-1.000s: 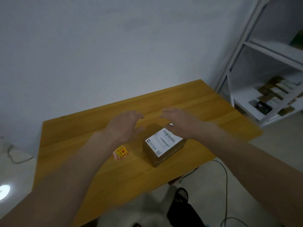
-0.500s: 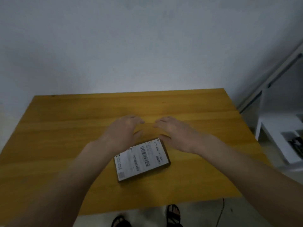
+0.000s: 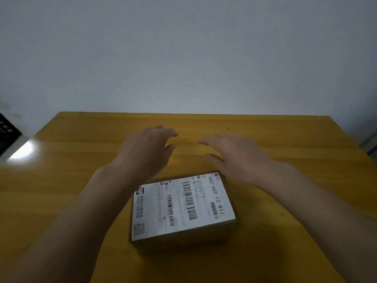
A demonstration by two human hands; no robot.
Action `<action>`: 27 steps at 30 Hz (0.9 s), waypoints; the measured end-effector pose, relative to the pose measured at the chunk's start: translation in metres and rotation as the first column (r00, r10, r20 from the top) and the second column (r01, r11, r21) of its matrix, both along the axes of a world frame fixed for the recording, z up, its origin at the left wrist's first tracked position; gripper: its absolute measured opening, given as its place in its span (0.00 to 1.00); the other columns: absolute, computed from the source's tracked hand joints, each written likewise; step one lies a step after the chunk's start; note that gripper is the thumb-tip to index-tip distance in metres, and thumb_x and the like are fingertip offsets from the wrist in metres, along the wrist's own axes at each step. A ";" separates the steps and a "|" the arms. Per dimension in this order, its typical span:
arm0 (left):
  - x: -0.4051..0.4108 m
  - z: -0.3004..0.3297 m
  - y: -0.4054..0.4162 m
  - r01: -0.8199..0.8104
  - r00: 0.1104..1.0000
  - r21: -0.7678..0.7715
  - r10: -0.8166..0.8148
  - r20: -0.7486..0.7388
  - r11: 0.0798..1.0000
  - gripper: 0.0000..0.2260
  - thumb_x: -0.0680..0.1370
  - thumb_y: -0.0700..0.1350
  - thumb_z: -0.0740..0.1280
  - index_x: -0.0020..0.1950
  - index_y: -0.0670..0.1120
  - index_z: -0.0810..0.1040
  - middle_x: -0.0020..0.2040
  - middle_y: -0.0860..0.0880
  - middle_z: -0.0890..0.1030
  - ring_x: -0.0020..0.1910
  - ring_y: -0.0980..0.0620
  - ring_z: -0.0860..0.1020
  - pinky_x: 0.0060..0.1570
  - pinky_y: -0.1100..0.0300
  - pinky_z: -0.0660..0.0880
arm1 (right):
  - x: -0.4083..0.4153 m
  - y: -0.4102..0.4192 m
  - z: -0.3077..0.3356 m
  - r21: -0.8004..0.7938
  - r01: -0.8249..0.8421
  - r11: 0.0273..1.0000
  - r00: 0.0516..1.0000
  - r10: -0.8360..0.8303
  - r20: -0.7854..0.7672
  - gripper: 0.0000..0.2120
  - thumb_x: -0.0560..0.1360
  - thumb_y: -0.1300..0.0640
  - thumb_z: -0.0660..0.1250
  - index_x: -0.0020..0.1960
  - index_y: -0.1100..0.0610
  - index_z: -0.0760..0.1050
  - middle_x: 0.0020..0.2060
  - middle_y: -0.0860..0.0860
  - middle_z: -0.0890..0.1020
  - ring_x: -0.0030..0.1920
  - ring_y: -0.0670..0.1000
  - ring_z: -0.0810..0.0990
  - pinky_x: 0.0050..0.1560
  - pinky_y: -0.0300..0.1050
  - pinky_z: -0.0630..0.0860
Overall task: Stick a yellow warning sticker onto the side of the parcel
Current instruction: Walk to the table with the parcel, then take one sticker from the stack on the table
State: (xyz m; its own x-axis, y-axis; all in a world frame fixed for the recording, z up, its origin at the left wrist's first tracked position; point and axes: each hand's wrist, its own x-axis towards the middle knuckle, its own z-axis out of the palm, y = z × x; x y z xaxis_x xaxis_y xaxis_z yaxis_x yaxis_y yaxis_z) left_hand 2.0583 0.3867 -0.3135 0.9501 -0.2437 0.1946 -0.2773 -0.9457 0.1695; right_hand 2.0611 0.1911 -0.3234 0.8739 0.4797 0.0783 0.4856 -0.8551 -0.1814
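A small brown cardboard parcel (image 3: 183,240) lies on the yellow wooden table (image 3: 285,139), with a white barcode shipping label (image 3: 181,207) covering its top. My left hand (image 3: 146,150) hovers just beyond the parcel's far left corner, fingers spread and empty. My right hand (image 3: 234,156) hovers beyond the far right corner, also spread and empty. Neither hand touches the parcel. The yellow warning sticker is not visible; my left forearm covers the table to the parcel's left.
A plain grey-white wall (image 3: 183,58) stands behind the table. A white object with a dark panel (image 3: 8,135) sits off the table's left edge. The table's far edge runs just below the wall.
The view has swung left and closer, so the shelf has left the frame. The parcel now looks larger and nearer. Both hands stay spread past its far side; the sticker seen earlier is hidden.
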 end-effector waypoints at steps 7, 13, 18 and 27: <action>-0.080 -0.010 0.042 -0.084 0.980 -0.096 0.099 0.170 0.992 0.14 0.77 0.47 0.65 0.62 0.49 0.76 0.61 0.47 0.79 0.57 0.46 0.77 0.51 0.51 0.74 | -0.070 0.027 0.012 0.084 -0.050 0.995 0.991 0.040 0.125 0.18 0.80 0.52 0.59 0.69 0.51 0.68 0.67 0.48 0.74 0.67 0.50 0.70 0.63 0.46 0.69; -0.163 -0.033 0.092 -0.123 0.985 -0.178 0.142 0.099 0.976 0.12 0.74 0.45 0.68 0.57 0.49 0.79 0.56 0.47 0.81 0.55 0.43 0.78 0.51 0.50 0.76 | -0.152 0.083 0.006 0.082 -0.124 0.989 0.991 0.120 0.057 0.21 0.80 0.52 0.59 0.72 0.49 0.64 0.70 0.48 0.70 0.69 0.49 0.67 0.65 0.43 0.64; -0.203 -0.071 0.135 -0.166 0.986 -0.150 0.163 -0.029 0.975 0.13 0.76 0.47 0.65 0.60 0.51 0.77 0.61 0.49 0.78 0.59 0.45 0.76 0.55 0.51 0.73 | -0.195 0.143 -0.033 0.019 -0.201 0.979 0.977 0.202 -0.068 0.23 0.79 0.53 0.60 0.72 0.56 0.62 0.71 0.53 0.67 0.72 0.52 0.64 0.70 0.48 0.64; -0.199 -0.118 0.165 -0.259 0.940 -0.062 0.237 -0.246 0.964 0.20 0.79 0.47 0.58 0.72 0.50 0.62 0.70 0.48 0.69 0.67 0.45 0.69 0.63 0.49 0.68 | -0.183 0.198 -0.102 0.035 -0.099 0.994 0.952 0.105 -0.287 0.33 0.81 0.51 0.55 0.78 0.56 0.41 0.79 0.51 0.47 0.78 0.51 0.47 0.75 0.49 0.53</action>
